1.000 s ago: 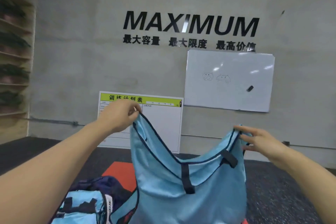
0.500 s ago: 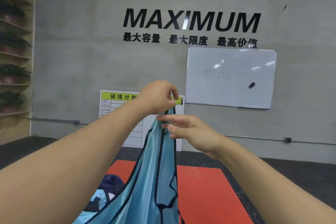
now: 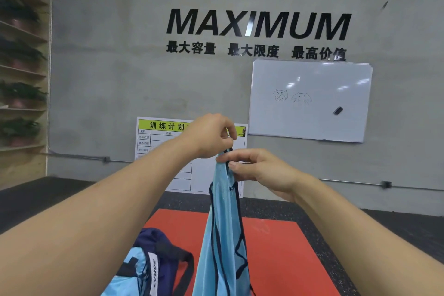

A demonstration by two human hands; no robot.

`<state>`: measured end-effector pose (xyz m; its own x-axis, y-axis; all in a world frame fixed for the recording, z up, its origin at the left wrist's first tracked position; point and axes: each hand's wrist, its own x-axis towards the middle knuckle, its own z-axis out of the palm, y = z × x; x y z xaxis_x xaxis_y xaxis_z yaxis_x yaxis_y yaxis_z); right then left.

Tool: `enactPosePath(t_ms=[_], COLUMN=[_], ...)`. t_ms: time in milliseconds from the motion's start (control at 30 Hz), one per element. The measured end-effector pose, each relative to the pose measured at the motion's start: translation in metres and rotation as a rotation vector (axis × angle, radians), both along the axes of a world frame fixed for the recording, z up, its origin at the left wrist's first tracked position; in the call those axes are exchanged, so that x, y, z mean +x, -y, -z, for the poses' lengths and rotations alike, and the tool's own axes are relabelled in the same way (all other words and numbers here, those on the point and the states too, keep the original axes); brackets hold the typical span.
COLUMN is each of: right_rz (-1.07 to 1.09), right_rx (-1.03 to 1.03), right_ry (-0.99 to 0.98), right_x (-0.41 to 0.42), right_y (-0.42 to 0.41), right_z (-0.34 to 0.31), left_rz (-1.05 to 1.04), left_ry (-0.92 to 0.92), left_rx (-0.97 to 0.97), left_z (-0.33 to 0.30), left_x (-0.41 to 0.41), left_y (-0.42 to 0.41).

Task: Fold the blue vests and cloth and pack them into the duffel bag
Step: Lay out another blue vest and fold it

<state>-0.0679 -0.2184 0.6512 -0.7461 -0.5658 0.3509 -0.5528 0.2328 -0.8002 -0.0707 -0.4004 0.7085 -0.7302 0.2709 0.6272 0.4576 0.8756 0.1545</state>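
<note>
Vest held up over the red mat, doubled lengthwise, its shoulder straps gathered and pinched at the top by left hand and right hand, fingers curled on the dark trim. Folding judged midway: still hanging long, not yet folded short or packed. Duffel bag at the mat's near left edge, open, light blue fabric already inside.

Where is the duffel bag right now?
In the head view, the navy duffel bag sits low and left of centre on the red mat, beside the hanging blue vest, with blue fabric already inside.
</note>
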Motion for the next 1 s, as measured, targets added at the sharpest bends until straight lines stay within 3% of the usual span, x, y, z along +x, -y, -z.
enactPosePath(t_ms=[133, 367, 567, 700, 833, 1000], right_rz=[0.023, 0.074, -0.026, -0.041, -0.003, -0.001], right_rx=[-0.041, -0.453, -0.687, -0.699, -0.715, -0.720], right_ry=[-0.016, 0.159, 0.256, 0.251, 0.236, 0.233], right_x=[-0.003, -0.012, -0.016, -0.009, -0.009, -0.008], right_y=[0.004, -0.018, -0.031, -0.034, -0.042, -0.049], right_z=[0.007, 0.009, 0.006, 0.004, 0.003, 0.006], left_rz=[0.022, 0.114, 0.144, 0.174, 0.329, 0.291], left_ry=[0.027, 0.105, 0.151, 0.107, 0.245, 0.123], left_rx=[0.039, 0.186, -0.016, 0.103, 0.276, 0.234], left_z=[0.009, 0.030, 0.059, 0.065, 0.061, 0.061], left_x=[-0.002, -0.001, -0.001, -0.006, 0.001, -0.002], left_y=[-0.003, 0.002, -0.006, -0.016, -0.027, -0.032])
